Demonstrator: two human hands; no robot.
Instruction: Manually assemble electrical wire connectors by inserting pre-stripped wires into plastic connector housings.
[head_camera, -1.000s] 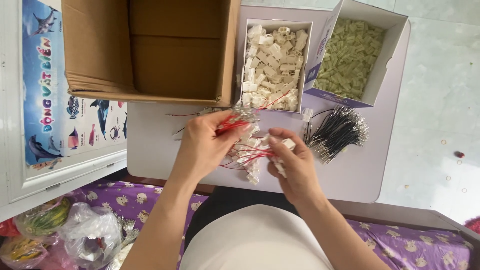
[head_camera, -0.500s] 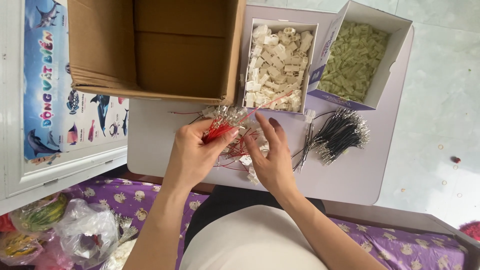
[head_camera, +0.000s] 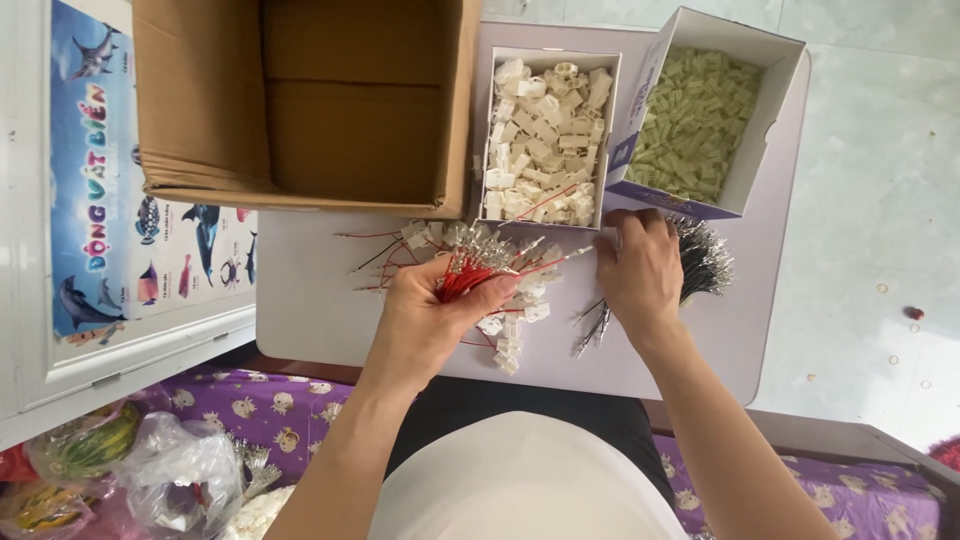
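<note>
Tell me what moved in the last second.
The right hand left the red wires and swung right onto the black wire bundle. The left hand still grips the red wire bundle. Cardboard box and both connector trays unchanged.

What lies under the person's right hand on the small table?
The right hand rests on a bundle of black wires; their metal-tipped ends show on both sides. The middle of the bundle is covered by the hand, so the grip cannot be seen.

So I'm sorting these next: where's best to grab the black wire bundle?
Grip the black wire bundle around its middle, coming from above at the near side. It lies flat, metal tips fan out at the ends, and the right hand already rests there.
</note>
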